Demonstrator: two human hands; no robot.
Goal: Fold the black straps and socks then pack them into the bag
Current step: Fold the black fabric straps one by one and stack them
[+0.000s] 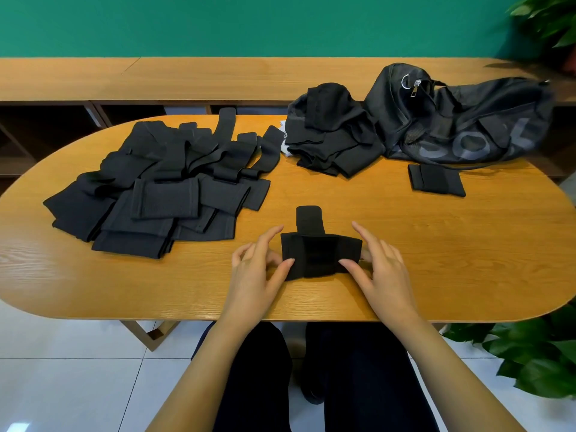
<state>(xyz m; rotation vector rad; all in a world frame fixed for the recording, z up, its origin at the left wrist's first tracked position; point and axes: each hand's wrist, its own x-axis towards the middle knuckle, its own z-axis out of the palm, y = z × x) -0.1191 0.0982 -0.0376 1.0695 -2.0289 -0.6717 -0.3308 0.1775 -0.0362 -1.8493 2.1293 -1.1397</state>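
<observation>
The black strap (321, 255) lies at the worktop's (467, 244) 6 o'clock edge, side flaps turned in and a tab pointing to 12. The left hand (258, 269) and right hand (378, 266) each seem to take a flap end in a pinching grip, though the under fingers are hidden. Best press both flaps flat, then turn the tab squarely over; the strap pile (162, 188) at 10, socks (333, 141) at 1, folded strap (436, 181) and bag (461, 120) at 2 lie well apart, clear of the fold.
</observation>
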